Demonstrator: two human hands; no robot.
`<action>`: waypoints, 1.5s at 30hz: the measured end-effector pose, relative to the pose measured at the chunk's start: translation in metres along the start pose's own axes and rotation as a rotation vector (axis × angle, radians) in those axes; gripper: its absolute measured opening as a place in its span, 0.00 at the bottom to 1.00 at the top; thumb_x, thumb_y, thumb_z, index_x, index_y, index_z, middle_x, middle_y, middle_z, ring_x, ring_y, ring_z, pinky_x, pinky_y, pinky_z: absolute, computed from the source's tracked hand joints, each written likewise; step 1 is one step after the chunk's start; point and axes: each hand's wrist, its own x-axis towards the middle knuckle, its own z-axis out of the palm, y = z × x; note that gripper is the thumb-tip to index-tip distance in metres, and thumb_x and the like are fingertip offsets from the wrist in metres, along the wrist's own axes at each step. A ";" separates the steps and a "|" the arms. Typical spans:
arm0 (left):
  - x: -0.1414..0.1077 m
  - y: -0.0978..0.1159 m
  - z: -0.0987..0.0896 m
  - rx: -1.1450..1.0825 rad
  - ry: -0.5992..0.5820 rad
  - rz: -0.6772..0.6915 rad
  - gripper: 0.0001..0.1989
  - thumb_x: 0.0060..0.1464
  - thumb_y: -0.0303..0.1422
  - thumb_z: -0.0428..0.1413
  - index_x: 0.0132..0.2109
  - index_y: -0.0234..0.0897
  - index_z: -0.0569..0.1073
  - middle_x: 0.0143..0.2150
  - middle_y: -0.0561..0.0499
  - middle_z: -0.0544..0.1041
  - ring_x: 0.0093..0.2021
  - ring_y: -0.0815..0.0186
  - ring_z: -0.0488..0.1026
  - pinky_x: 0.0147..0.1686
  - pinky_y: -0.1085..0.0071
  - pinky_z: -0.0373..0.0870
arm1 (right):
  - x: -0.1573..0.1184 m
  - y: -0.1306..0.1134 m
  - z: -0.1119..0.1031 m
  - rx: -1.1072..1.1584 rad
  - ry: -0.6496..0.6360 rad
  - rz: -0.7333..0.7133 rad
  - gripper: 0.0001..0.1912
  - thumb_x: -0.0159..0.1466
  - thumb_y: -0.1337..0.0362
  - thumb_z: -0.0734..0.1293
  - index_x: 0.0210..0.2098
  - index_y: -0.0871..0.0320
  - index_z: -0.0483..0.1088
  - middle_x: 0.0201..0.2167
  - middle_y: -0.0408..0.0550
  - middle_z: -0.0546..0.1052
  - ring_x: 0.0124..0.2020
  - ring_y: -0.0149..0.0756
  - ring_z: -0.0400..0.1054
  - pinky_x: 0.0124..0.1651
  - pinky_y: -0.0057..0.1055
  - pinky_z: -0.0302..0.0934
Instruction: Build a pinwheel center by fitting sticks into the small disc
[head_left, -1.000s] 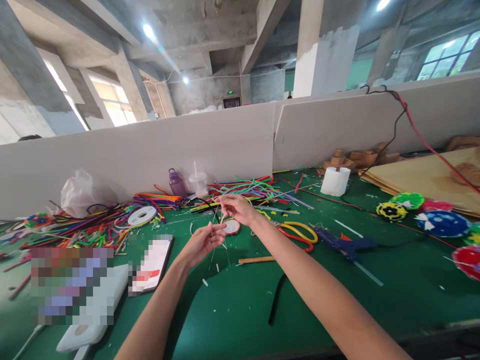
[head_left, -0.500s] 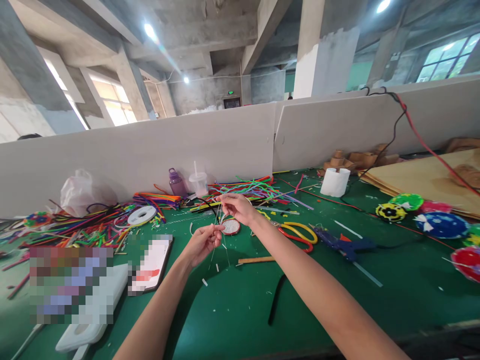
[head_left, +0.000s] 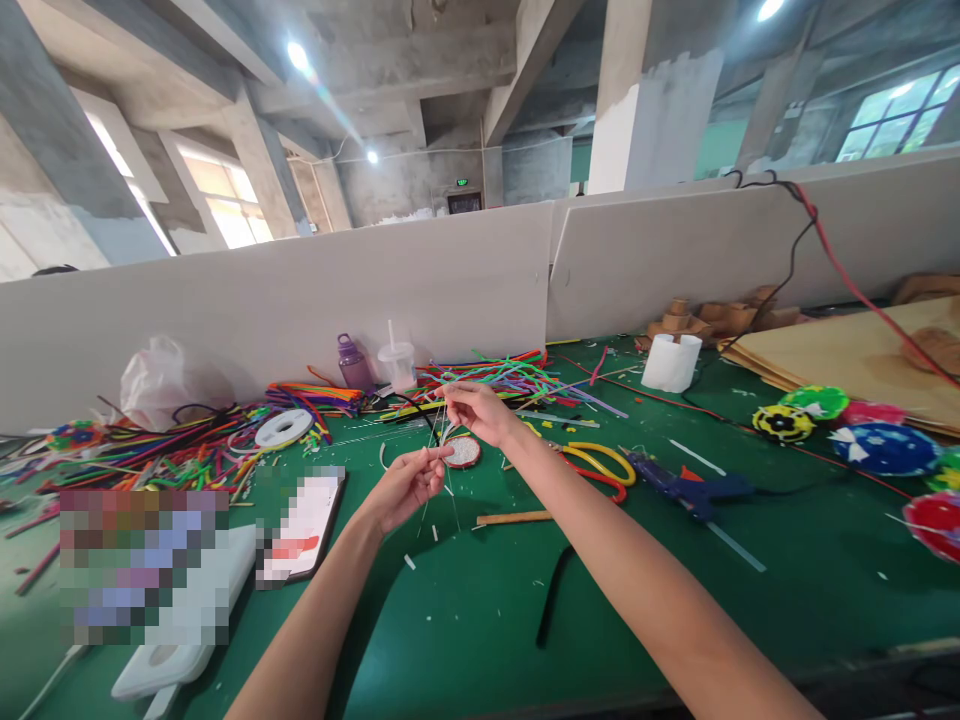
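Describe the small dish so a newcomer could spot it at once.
On the green table, look just right of the left hand. The round dish lies there. Unlike the white spool farther left, its rim is red around white bits.

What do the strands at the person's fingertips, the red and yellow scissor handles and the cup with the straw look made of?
Strands: perhaps plastic line or wire; pale and fine, too thin to tell.
Scissor handles: probably plastic, smooth and evenly coloured.
Cup: likely plastic, translucent; a pinkish tint shows through.
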 end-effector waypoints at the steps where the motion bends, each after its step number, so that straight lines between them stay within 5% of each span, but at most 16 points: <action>1: 0.000 0.000 0.000 0.007 -0.013 -0.009 0.18 0.48 0.36 0.63 0.42 0.26 0.78 0.24 0.51 0.70 0.22 0.76 0.65 0.23 0.80 0.64 | 0.000 -0.001 0.000 0.000 -0.002 -0.003 0.07 0.52 0.65 0.70 0.28 0.62 0.75 0.20 0.41 0.71 0.17 0.23 0.59 0.21 0.24 0.53; 17: 0.001 -0.002 -0.003 0.055 -0.024 -0.031 0.17 0.42 0.36 0.66 0.37 0.28 0.77 0.20 0.55 0.67 0.18 0.79 0.59 0.20 0.80 0.57 | 0.000 -0.002 0.000 -0.035 -0.032 -0.021 0.07 0.52 0.63 0.70 0.28 0.61 0.75 0.17 0.40 0.69 0.16 0.23 0.59 0.20 0.24 0.51; 45: 0.000 -0.003 0.003 0.024 0.012 0.018 0.13 0.42 0.34 0.66 0.32 0.26 0.77 0.18 0.53 0.70 0.16 0.78 0.63 0.19 0.81 0.61 | -0.001 -0.003 0.000 -0.025 -0.036 -0.049 0.09 0.51 0.62 0.71 0.29 0.63 0.75 0.15 0.39 0.70 0.14 0.24 0.61 0.19 0.24 0.49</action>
